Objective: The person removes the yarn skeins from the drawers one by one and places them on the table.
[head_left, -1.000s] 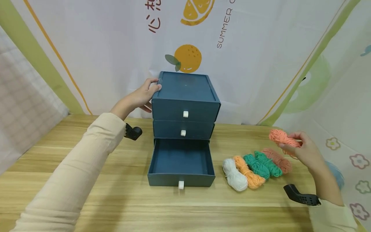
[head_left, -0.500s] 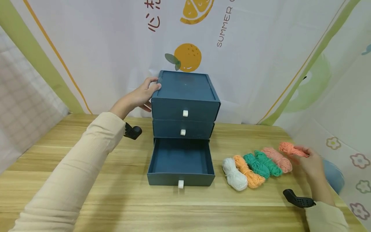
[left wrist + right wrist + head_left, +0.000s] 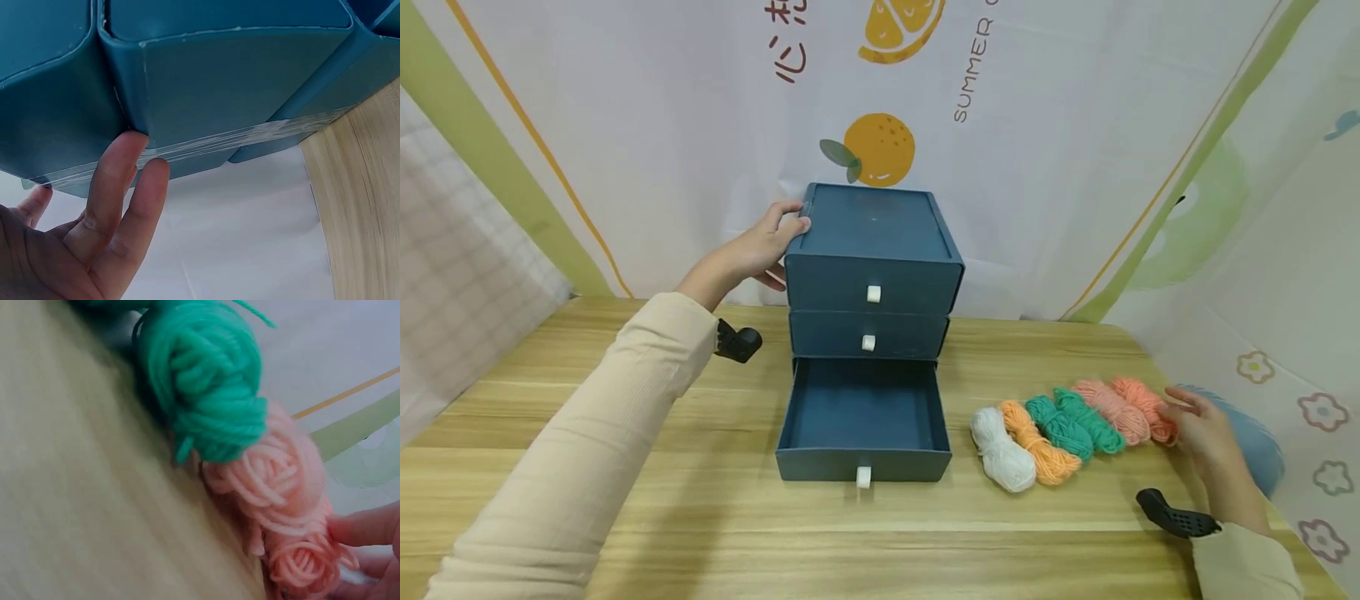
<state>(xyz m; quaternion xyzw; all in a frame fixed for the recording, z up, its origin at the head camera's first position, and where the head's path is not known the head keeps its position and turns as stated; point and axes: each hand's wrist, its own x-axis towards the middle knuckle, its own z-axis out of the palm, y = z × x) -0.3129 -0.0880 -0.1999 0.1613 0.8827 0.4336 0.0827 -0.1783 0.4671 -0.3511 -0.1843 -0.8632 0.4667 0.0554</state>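
Observation:
A dark blue drawer cabinet (image 3: pixel 875 283) with white knobs stands on the table, its bottom drawer (image 3: pixel 863 417) pulled out with nothing inside. My left hand (image 3: pixel 760 248) rests on the cabinet's upper left edge. In the left wrist view its fingers (image 3: pixel 147 194) lie fairly straight against the taped side. At the right, a coral yarn skein (image 3: pixel 1141 400) lies at the end of a row, beside a pink skein (image 3: pixel 1111 410). My right hand (image 3: pixel 1210 437) is at the coral skein's right side, fingers loosely extended. One fingertip appears to touch it in the right wrist view.
Further left in the row lie two green skeins (image 3: pixel 1060 429), an orange skein (image 3: pixel 1040 443) and a white skein (image 3: pixel 1002 450). A blue rounded thing (image 3: pixel 1251 442) shows behind my right hand. A printed white curtain (image 3: pixel 1000 167) hangs behind the table (image 3: pixel 737 533).
My right hand has lowered the coral skein onto the table at the row's right end and let go of it. My left hand has stayed on the cabinet.

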